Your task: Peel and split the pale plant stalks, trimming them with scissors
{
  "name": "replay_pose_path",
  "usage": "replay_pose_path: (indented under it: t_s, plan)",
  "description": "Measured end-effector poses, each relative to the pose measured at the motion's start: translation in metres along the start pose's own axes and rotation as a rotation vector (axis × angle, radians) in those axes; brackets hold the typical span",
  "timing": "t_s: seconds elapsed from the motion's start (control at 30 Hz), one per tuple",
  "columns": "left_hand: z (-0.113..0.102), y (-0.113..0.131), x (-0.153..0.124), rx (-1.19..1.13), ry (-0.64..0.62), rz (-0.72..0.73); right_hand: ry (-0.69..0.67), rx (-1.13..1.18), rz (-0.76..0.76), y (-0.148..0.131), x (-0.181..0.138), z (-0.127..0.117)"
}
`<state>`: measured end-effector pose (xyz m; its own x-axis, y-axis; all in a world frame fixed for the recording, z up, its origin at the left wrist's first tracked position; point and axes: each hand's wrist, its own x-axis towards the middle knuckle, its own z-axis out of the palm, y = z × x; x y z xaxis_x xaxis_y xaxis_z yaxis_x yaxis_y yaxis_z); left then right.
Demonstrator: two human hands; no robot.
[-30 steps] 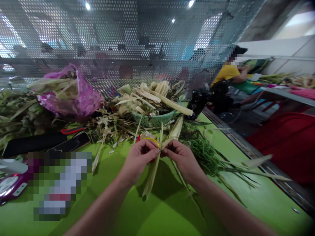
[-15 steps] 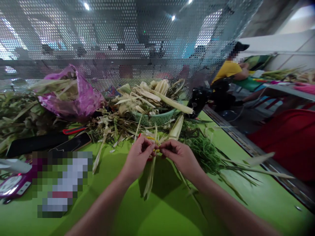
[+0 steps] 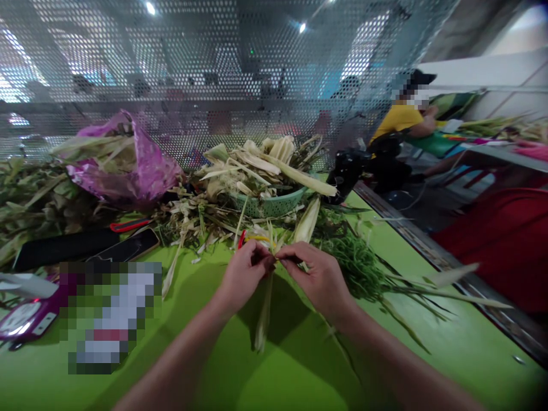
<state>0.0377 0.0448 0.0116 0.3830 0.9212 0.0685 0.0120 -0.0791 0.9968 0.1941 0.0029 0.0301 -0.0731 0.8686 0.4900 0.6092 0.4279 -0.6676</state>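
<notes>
My left hand (image 3: pixel 244 273) and my right hand (image 3: pixel 314 274) meet over the green table (image 3: pixel 299 365), both pinched on a bundle of pale leaf strips (image 3: pixel 264 308) that hangs down toward me. Between the fingertips runs a yellow rubber band (image 3: pixel 262 240), with something red (image 3: pixel 241 238) just behind my left hand. The strips' upper ends fan out above my fingers.
A green basket (image 3: pixel 274 205) heaped with pale leaves stands behind my hands. A purple plastic bag (image 3: pixel 141 165) and leaf piles lie at the left, with dark phones (image 3: pixel 128 248) and red-handled scissors (image 3: pixel 128 225). Green stems (image 3: pixel 363 268) spread right. A person in yellow (image 3: pixel 396 123) sits far right beyond the mesh screen.
My hands have drawn closer together and slightly up the bundle, with the yellow band pulled tighter round the strips. The bundle now hangs straighter beneath my fingers.
</notes>
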Motion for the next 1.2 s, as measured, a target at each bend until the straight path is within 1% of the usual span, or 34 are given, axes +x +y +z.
replay_pose_path:
  t_s: [0.2,0.4,0.53,0.73,0.83,1.07,1.2]
  plan:
    - [0.005,-0.002,0.001,-0.102,0.002,-0.048,0.018,0.083,0.072,-0.001,0.0,0.002]
    - [0.006,0.0,0.0,-0.116,0.008,-0.054,0.01,0.125,0.103,-0.002,0.0,0.004]
    - [0.005,-0.003,-0.001,-0.065,0.007,-0.026,-0.006,0.108,0.088,-0.003,-0.001,0.003]
    - [0.005,-0.008,-0.001,0.095,-0.054,0.093,-0.006,0.001,0.016,-0.003,-0.003,0.004]
    - [0.006,-0.009,-0.002,0.118,-0.06,0.101,-0.005,-0.035,-0.003,-0.004,-0.004,0.004]
    - [0.007,-0.007,-0.003,-0.01,-0.063,0.079,-0.007,-0.059,-0.042,-0.009,-0.004,0.003]
    - [0.007,-0.002,-0.002,-0.128,-0.055,0.003,0.031,0.014,-0.027,-0.01,-0.002,-0.003]
